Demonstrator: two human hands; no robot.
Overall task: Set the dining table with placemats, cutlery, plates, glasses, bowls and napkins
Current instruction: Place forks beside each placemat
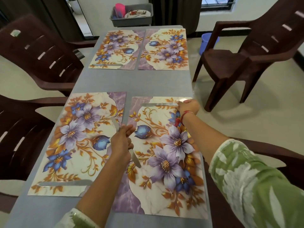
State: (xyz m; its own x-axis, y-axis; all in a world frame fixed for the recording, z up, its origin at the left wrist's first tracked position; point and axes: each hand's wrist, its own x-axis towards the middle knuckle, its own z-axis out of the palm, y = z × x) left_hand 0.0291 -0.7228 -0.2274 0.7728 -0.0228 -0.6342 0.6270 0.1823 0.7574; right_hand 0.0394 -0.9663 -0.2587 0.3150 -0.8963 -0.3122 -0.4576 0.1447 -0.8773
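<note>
I take the near-right placemat [164, 145] as my mark. Left of it lies the near-left placemat [74, 145], with a first knife [65, 183] flat along its near edge. Over the gap between those two mats my left hand [120, 140] is closed round the spare knives [135, 160], gripped mid-length, with one blade poking out past the fingers and another out toward me.

At the mark's far right corner my right hand [189, 106] has its fingers curled down over the handle end of a second knife [158, 104], which lies flat along the far edge. I cannot tell whether they pinch it or merely rest on it.

These knives look thin, stiff and light, and smooth metal on a glossy mat should slide easily, so I'd judge the handle end the place to hold, nudging rather than dropping. The mats themselves seem thin and flexible and could skate on the grey surface [102, 81].

Beyond the mark, the far-left placemat [113, 46] carries a third knife [107, 65]; the far-right placemat [164, 46] shows none. Farther off, a grey tub [131, 22] holds plates [138, 13] — probably breakable, best lifted by the rim with both hands.
</note>
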